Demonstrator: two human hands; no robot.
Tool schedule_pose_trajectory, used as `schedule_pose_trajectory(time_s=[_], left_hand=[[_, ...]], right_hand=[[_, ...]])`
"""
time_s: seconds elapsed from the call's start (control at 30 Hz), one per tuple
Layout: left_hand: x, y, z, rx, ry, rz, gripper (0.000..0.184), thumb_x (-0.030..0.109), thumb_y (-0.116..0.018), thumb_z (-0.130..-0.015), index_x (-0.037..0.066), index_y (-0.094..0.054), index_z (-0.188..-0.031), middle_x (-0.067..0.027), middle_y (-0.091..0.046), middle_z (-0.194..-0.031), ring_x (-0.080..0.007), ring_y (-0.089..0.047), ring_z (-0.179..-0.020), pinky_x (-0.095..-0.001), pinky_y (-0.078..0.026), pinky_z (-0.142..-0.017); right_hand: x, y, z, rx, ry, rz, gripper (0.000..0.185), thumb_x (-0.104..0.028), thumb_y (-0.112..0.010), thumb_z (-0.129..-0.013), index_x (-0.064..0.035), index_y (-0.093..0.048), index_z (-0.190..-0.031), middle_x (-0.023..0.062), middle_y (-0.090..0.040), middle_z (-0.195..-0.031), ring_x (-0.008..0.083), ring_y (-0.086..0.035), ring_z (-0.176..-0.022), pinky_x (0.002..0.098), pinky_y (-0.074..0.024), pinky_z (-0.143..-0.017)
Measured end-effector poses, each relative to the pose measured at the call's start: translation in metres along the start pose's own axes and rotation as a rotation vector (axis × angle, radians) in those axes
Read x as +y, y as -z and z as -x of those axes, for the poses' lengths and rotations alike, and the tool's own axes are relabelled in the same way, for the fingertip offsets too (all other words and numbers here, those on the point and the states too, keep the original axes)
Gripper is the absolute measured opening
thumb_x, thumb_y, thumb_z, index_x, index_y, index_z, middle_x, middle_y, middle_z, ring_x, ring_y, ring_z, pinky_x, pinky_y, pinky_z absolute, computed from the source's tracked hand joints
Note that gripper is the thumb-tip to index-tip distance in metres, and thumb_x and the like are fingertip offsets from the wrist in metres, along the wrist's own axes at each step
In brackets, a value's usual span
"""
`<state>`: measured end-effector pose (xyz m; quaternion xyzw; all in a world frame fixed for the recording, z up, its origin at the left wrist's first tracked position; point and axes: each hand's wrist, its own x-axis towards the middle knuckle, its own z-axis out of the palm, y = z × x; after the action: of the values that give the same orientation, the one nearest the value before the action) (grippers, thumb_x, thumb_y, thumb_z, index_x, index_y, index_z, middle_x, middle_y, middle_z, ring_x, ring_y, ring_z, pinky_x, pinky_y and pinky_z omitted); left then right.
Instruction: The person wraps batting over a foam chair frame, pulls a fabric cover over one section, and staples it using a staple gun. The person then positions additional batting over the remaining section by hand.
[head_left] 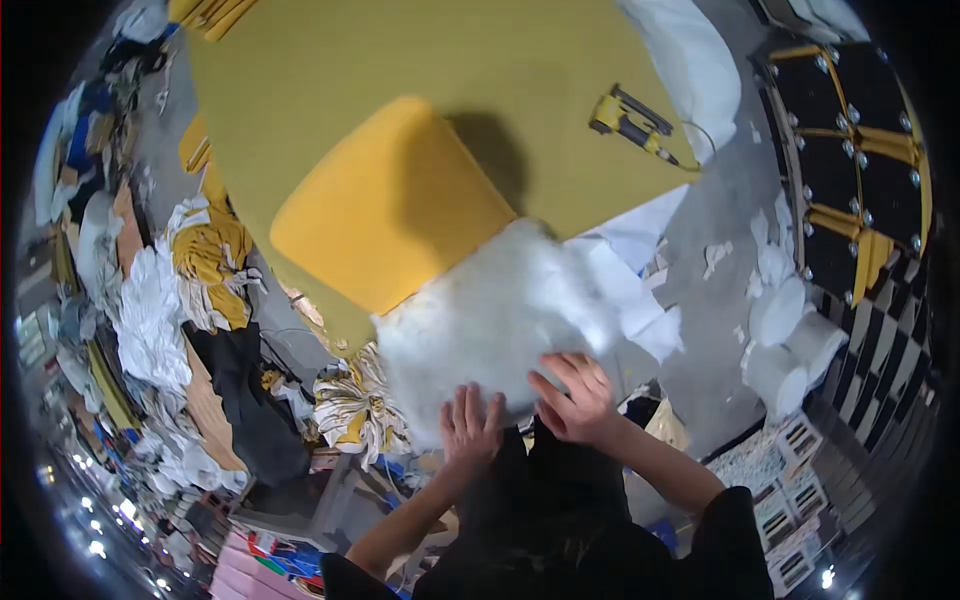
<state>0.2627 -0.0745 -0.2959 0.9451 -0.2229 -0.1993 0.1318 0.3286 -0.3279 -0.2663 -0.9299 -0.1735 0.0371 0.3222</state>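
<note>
A yellow upholstered cushion lies tilted on the olive-yellow cloth surface, its near side partly inside a white, fluffy sheet of wadding. The wadding reaches from the cushion towards my body and looks slightly blurred. My left hand rests flat on the wadding's near edge with its fingers spread. To its right, my right hand is at the near right part of the wadding, fingers bent and apart. Nothing shows between them.
A yellow and black staple gun with a hose lies on the olive-yellow surface at the right. White sheets hang near its right edge. Bundled fabric and scraps lie at the left. Black panels with yellow strips stand at the right.
</note>
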Motion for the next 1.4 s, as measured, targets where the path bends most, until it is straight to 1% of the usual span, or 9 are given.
schedule_pose_trajectory(time_s=[0.07, 0.17, 0.27, 0.33, 0.43, 0.57, 0.83, 1.1, 1.4], left_hand=[[0.016, -0.003, 0.006, -0.150, 0.016, 0.077, 0.083, 0.037, -0.087, -0.072, 0.014, -0.055, -0.145, -0.0230, -0.049, -0.153, -0.0428, -0.042, -0.145, -0.0706, -0.029, -0.113], [0.025, 0.043, -0.052, -0.367, 0.013, 0.272, 0.072, 0.033, -0.084, -0.078, 0.012, -0.059, -0.141, -0.0166, -0.053, -0.151, -0.0363, -0.048, -0.140, -0.0673, -0.032, -0.113], [0.016, 0.002, -0.156, -0.086, -0.116, 0.648, 0.045, 0.024, -0.075, -0.088, 0.009, -0.066, -0.130, -0.0116, -0.061, -0.137, -0.0313, -0.052, -0.134, -0.0566, -0.035, -0.114], [0.018, -0.051, -0.212, 0.033, -0.440, 0.459, 0.043, 0.027, -0.073, -0.090, 0.014, -0.067, -0.131, -0.0090, -0.060, -0.139, -0.0292, -0.050, -0.138, -0.0557, -0.036, -0.115], [0.017, -0.082, -0.232, 0.036, -0.576, 0.376, 0.043, 0.030, -0.072, -0.091, 0.020, -0.068, -0.132, -0.0062, -0.059, -0.141, -0.0270, -0.048, -0.141, -0.0546, -0.035, -0.116], [0.017, -0.092, -0.231, 0.031, -0.549, 0.375, 0.039, 0.031, -0.072, -0.091, 0.022, -0.069, -0.128, -0.0033, -0.059, -0.138, -0.0242, -0.049, -0.138, -0.0533, -0.036, -0.115], [0.003, -0.089, -0.247, 0.001, -0.508, 0.389, 0.028, 0.028, -0.074, -0.089, 0.022, -0.073, -0.116, -0.0008, -0.059, -0.133, -0.0220, -0.048, -0.137, -0.0514, -0.034, -0.112], [-0.007, -0.089, -0.263, 0.033, -0.511, 0.412, 0.023, 0.030, -0.075, -0.090, 0.022, -0.072, -0.111, 0.0008, -0.059, -0.130, -0.0207, -0.048, -0.134, -0.0507, -0.035, -0.110], [-0.011, -0.084, -0.261, 0.068, -0.502, 0.435, 0.023, 0.028, -0.077, -0.090, 0.023, -0.069, -0.111, 0.0039, -0.059, -0.125, -0.0174, -0.051, -0.131, -0.0466, -0.035, -0.108]], right_hand=[[0.033, -0.033, 0.016, -0.034, -0.091, 0.021, 0.053, -0.024, -0.072, -0.085, -0.0063, -0.064, -0.134, 0.0173, -0.060, -0.141, 0.0346, -0.058, -0.130, 0.0481, -0.0432, -0.111], [0.068, -0.064, 0.067, -0.054, -0.079, 0.142, 0.048, -0.021, -0.070, -0.089, -0.0109, -0.065, -0.136, 0.0136, -0.056, -0.149, 0.0284, -0.054, -0.137, 0.0465, -0.0372, -0.117], [0.066, -0.070, 0.090, -0.091, -0.063, 0.192, 0.040, -0.025, -0.069, -0.092, -0.0137, -0.069, -0.130, 0.0086, -0.061, -0.140, 0.0255, -0.056, -0.133, 0.0437, -0.0385, -0.116], [0.069, -0.079, 0.099, -0.065, -0.082, 0.194, 0.041, -0.024, -0.069, -0.091, -0.0138, -0.069, -0.131, 0.0077, -0.060, -0.140, 0.0246, -0.057, -0.132, 0.0426, -0.0407, -0.113], [0.084, -0.092, 0.116, -0.103, -0.134, 0.190, 0.043, -0.023, -0.066, -0.091, -0.0146, -0.069, -0.133, 0.0049, -0.058, -0.143, 0.0222, -0.055, -0.131, 0.0424, -0.0424, -0.109], [0.092, -0.097, 0.111, -0.077, -0.057, 0.322, 0.047, -0.023, -0.065, -0.083, -0.0162, -0.071, -0.129, 0.0024, -0.063, -0.135, 0.0192, -0.057, -0.124, 0.0368, -0.0485, -0.098], [0.086, -0.080, 0.074, -0.127, -0.087, 0.287, 0.052, -0.032, -0.067, -0.078, -0.0156, -0.069, -0.128, 0.0040, -0.062, -0.136, 0.0188, -0.054, -0.131, 0.0380, -0.0412, -0.099], [0.092, -0.086, 0.065, -0.112, -0.128, 0.279, 0.053, -0.034, -0.063, -0.078, -0.0085, -0.070, -0.123, 0.0059, -0.066, -0.122, 0.0178, -0.060, -0.119, 0.0359, -0.0411, -0.091], [0.099, -0.066, 0.047, -0.204, -0.069, 0.251, 0.048, -0.033, -0.068, -0.077, -0.0091, -0.070, -0.119, 0.0091, -0.066, -0.126, 0.0234, -0.060, -0.123, 0.0441, -0.0427, -0.107]])
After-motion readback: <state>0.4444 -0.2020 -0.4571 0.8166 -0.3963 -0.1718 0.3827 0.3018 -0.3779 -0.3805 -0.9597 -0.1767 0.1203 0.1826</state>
